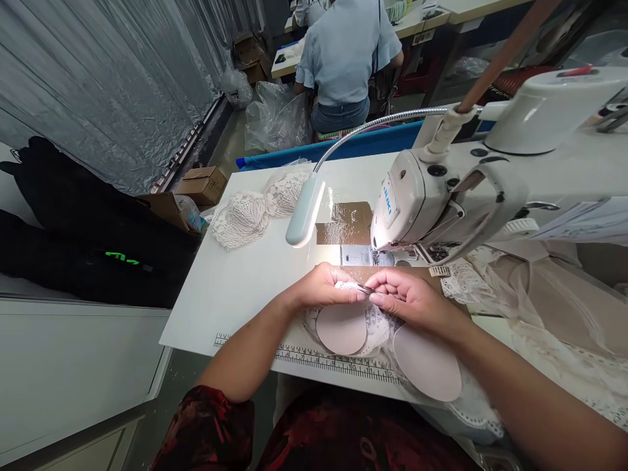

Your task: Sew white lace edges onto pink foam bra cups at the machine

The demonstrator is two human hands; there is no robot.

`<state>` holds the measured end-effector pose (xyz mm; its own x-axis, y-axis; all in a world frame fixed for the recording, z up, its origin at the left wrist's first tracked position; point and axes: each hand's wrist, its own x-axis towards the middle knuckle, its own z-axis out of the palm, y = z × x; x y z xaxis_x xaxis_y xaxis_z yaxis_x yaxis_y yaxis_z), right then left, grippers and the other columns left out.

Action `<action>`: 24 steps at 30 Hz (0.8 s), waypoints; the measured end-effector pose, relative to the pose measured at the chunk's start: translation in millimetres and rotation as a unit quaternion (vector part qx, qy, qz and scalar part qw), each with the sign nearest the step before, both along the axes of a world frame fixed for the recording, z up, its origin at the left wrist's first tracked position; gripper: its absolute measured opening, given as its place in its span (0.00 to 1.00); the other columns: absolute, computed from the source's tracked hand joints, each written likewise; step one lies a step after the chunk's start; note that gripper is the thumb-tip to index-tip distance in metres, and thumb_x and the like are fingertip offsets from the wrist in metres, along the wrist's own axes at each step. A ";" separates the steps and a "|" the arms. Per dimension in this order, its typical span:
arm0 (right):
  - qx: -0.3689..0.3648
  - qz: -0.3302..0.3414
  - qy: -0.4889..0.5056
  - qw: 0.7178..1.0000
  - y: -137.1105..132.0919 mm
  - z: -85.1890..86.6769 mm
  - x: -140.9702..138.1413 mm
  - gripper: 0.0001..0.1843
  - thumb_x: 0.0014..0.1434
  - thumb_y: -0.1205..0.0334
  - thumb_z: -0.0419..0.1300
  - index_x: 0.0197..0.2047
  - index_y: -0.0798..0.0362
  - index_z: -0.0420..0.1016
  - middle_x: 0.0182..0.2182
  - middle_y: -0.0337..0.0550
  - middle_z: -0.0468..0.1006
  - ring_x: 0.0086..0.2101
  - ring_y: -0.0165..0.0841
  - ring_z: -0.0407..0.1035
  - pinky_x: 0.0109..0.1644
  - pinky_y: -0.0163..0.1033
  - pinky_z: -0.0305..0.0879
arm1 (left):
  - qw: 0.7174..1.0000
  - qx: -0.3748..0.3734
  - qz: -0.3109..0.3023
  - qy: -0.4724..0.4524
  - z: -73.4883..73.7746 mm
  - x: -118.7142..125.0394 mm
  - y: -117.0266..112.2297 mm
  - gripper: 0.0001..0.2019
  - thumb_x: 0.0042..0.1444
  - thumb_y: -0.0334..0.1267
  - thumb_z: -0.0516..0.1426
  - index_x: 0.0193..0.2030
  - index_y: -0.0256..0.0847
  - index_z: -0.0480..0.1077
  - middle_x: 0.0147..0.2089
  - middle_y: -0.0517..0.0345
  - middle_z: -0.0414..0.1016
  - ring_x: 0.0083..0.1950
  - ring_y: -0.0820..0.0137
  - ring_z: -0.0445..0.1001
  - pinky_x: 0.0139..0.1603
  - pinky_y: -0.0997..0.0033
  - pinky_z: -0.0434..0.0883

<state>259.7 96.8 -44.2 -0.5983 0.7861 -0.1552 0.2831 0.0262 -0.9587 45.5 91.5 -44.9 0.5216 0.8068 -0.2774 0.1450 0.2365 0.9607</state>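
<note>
1. Nearest to me is my dark red patterned sleeve (216, 418), low in the view at the table's edge.
2. My forearms reach out from it over the printed ruler (338, 363) that runs along the front of the white table (230, 288).
3. My left hand (326, 288) is closed in a pinch, thumb and fingers gripping the upper edge of the lace garment (377, 324).
4. My right hand (412, 297) is curled tight around a thin metal tool (366, 288). Its tip points at my left fingertips, and the two hands almost touch.
5. The lace garment lies flat on the table just under my hands, in front of the sewing machine (426, 203). Its two pink padded cups (342, 329) face up, one below each hand.
6. The gooseneck lamp (305, 209) hangs over the table to the left of the machine head.
7. Further back on the table lies a small pile of loose lace cups (255, 209).
8. Beige fabric (554, 301) spreads out to my right.
9. Beyond the table a person in a light blue shirt (343, 52) sits with their back to me.
</note>
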 end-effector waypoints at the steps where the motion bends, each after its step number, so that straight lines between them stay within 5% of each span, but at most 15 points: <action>1: -0.003 0.006 -0.003 1.000 0.0 1.3 -1.0 0.15 0.56 0.50 0.60 0.39 0.53 0.72 0.28 0.40 0.73 0.28 0.30 0.66 0.30 0.37 0.63 | 1.000 0.007 -0.011 0.014 0.8 0.3 -0.1 0.15 0.46 0.46 0.66 0.31 0.33 0.76 0.26 0.60 0.70 0.30 0.75 0.65 0.31 0.74 0.62; 6: 0.011 0.015 -0.024 1.000 -1.1 5.5 -6.4 0.14 0.57 0.50 0.58 0.36 0.53 0.72 0.26 0.39 0.72 0.27 0.30 0.65 0.30 0.36 0.61 | 0.998 0.004 -0.061 0.034 4.4 1.4 -0.6 0.20 0.45 0.50 0.65 0.22 0.33 0.67 0.21 0.66 0.54 0.25 0.80 0.51 0.24 0.76 0.49; 12: 0.025 -0.012 -0.020 0.999 -2.0 -1.0 -9.4 0.14 0.57 0.50 0.58 0.33 0.53 0.71 0.24 0.37 0.70 0.25 0.29 0.63 0.27 0.35 0.58 | 0.996 0.010 -0.059 0.060 3.7 1.6 -0.8 0.20 0.47 0.50 0.64 0.22 0.34 0.67 0.21 0.66 0.55 0.25 0.79 0.53 0.24 0.76 0.51; 15: -0.014 -0.021 0.000 1.000 1.7 1.4 -4.2 0.17 0.56 0.47 0.57 0.36 0.53 0.70 0.23 0.37 0.71 0.24 0.30 0.66 0.27 0.36 0.61 | 0.997 0.007 -0.056 0.054 4.4 -0.4 -0.5 0.17 0.47 0.49 0.64 0.29 0.33 0.74 0.25 0.63 0.64 0.28 0.77 0.61 0.28 0.76 0.58; 18: 0.031 -0.029 -0.096 0.994 6.3 9.6 16.5 0.22 0.54 0.42 0.58 0.43 0.50 0.71 0.27 0.41 0.76 0.29 0.36 0.71 0.30 0.39 0.63 | 0.997 -0.006 -0.062 0.040 7.4 -7.1 1.3 0.17 0.51 0.48 0.62 0.39 0.35 0.76 0.35 0.56 0.73 0.36 0.73 0.69 0.37 0.74 0.65; 21: 0.124 -0.034 -0.267 0.955 2.6 13.5 45.4 0.22 0.47 0.40 0.63 0.41 0.45 0.76 0.33 0.45 0.79 0.33 0.43 0.73 0.32 0.43 0.64 | 0.997 -0.004 -0.057 0.054 11.7 -17.1 3.8 0.17 0.56 0.49 0.58 0.40 0.35 0.76 0.37 0.55 0.75 0.38 0.72 0.70 0.39 0.73 0.66; 24: 0.154 -0.063 -0.291 0.942 -12.4 8.1 62.7 0.16 0.48 0.45 0.64 0.37 0.44 0.77 0.31 0.45 0.80 0.28 0.41 0.72 0.28 0.42 0.62 | 0.993 0.017 -0.082 0.088 14.6 -22.6 4.6 0.16 0.52 0.48 0.61 0.40 0.37 0.75 0.40 0.55 0.75 0.40 0.70 0.72 0.39 0.73 0.67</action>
<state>322.4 84.4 -36.1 -0.3813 0.9064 -0.1815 0.7774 0.2082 -0.5935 22.9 96.1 -30.2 0.5924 0.7260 -0.3492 0.3444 0.1636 0.9244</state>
